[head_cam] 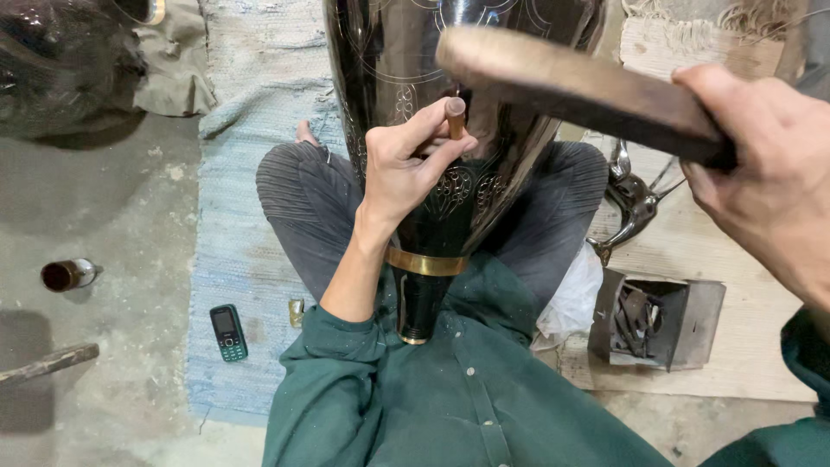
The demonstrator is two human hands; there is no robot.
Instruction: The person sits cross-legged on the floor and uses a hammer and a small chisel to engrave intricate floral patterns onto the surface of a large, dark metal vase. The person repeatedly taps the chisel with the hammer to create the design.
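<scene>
Head view: I watch a dark engraved vase (406,78) lying across the lap, neck nearest. Right hand (769,173) is clenched round a raised wooden mallet (571,82); left hand (406,164) pinches a small punch (455,117) against the metal. A skewed blow risks struck fingers (437,147) or a slipped, scarring line.

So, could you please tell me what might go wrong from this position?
1. The mallet in the right hand is raised close above the left hand; a slightly off blow could hit the fingers pinching the punch.
2. The punch rests on the vase's curved, glossy wall and might skid, scratching the engraved pattern.
3. The vase lies only across the lap and could roll under a blow.
</scene>
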